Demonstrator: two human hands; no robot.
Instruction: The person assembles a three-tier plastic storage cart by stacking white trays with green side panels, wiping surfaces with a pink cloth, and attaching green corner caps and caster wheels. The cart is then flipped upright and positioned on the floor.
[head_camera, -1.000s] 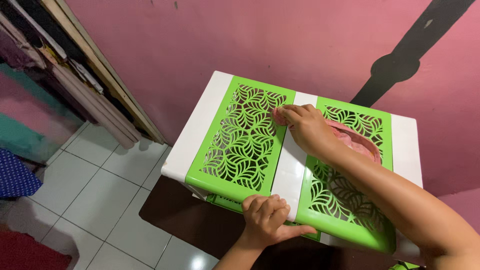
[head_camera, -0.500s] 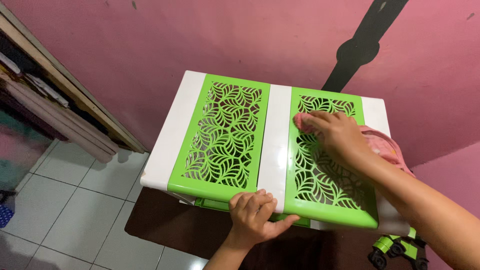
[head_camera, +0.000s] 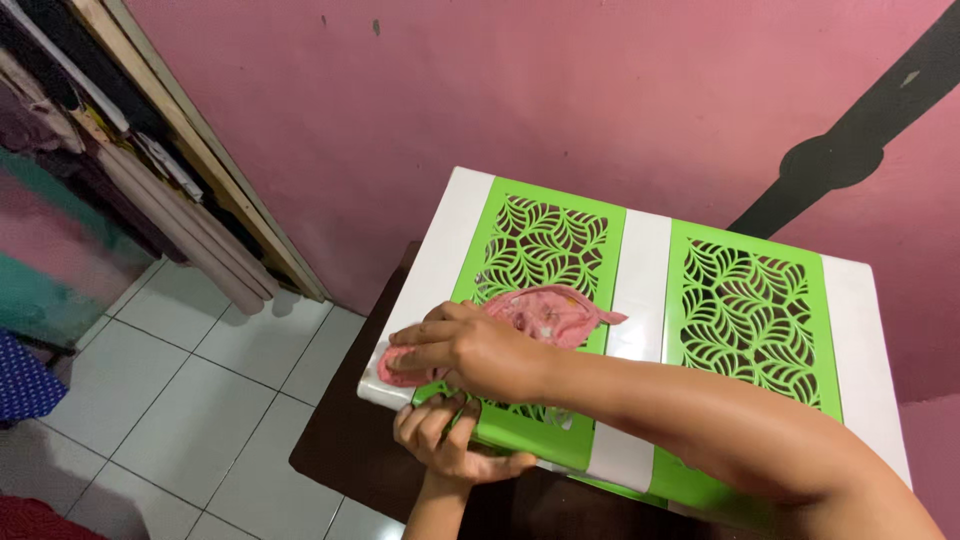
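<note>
A white plastic cabinet top (head_camera: 642, 270) with two green leaf-pattern panels fills the middle of the head view. A pink cloth (head_camera: 545, 313) lies across the left green panel (head_camera: 540, 240). My right hand (head_camera: 462, 350) presses the cloth's left end onto the cabinet's near-left corner, with my arm crossing from the lower right. My left hand (head_camera: 447, 440) grips the cabinet's front edge just below that corner. The right green panel (head_camera: 757, 315) is bare.
A pink wall with a black painted stripe (head_camera: 850, 150) stands right behind the cabinet. A wooden frame (head_camera: 210, 170) with hanging fabrics leans at the left. White floor tiles (head_camera: 190, 400) spread below left, and a dark brown surface (head_camera: 345, 455) sits under the cabinet.
My right hand has moved from the right green panel across to the near-left corner, dragging the pink cloth with it. My left hand has stayed on the front edge.
</note>
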